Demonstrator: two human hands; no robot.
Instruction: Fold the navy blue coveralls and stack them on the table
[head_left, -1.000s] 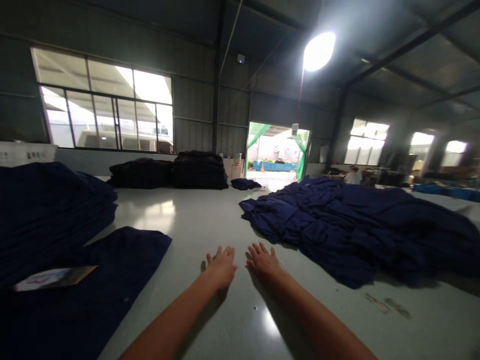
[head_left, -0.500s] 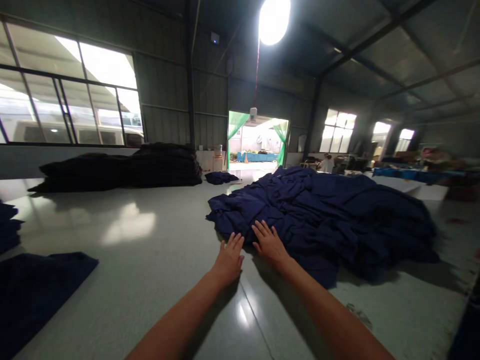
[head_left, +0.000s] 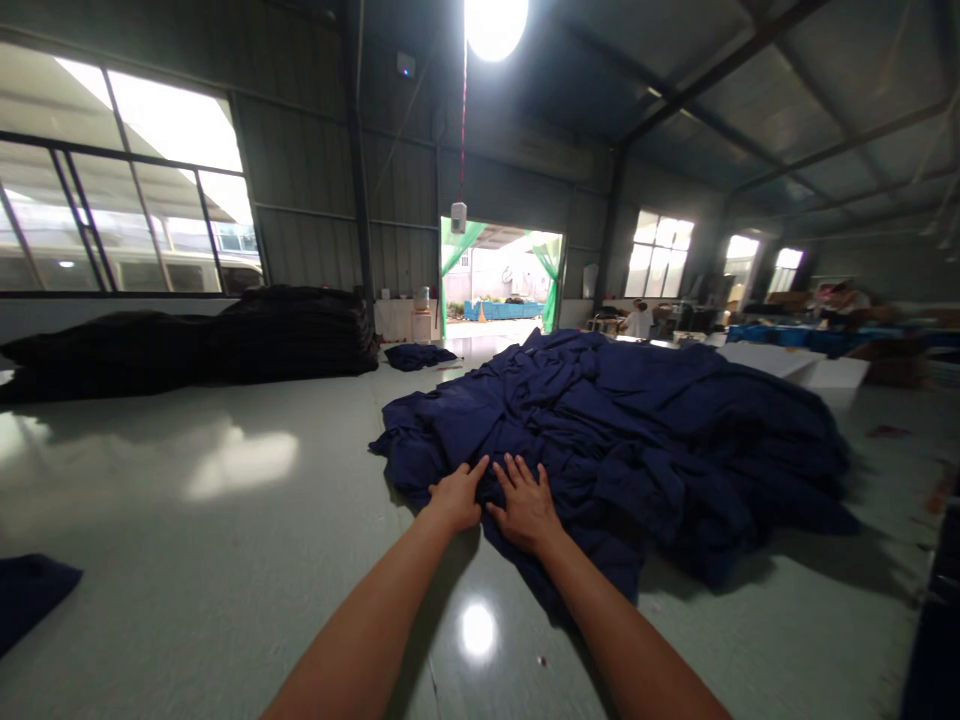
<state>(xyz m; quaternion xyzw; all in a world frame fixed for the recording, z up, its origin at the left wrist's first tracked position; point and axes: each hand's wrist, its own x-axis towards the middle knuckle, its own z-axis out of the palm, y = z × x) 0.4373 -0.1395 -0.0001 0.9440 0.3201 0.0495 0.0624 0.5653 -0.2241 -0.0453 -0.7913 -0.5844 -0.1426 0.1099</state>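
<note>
A large crumpled heap of dark blue cloth (head_left: 600,420) lies on a pale, shiny table (head_left: 315,560). At the heap's near left edge, my left hand (head_left: 459,497) touches the cloth, its fingers partly spread and pointing forward. Just to the right, my right hand (head_left: 527,505) lies palm down on the same cloth with its fingers apart. Neither hand is closed round anything. The two hands are close together but do not touch.
A long dark stack of cloth (head_left: 292,335) runs along the back left. Near it is a small blue cloth bundle (head_left: 418,356). Another blue cloth piece (head_left: 34,595) is at the left edge. A person (head_left: 639,320) in white is far off, right of the doorway.
My left hand has moved from the bare surface beside the heap onto its edge. My right hand lies flatter on the cloth. The view has turned right, shifting the scene left.
</note>
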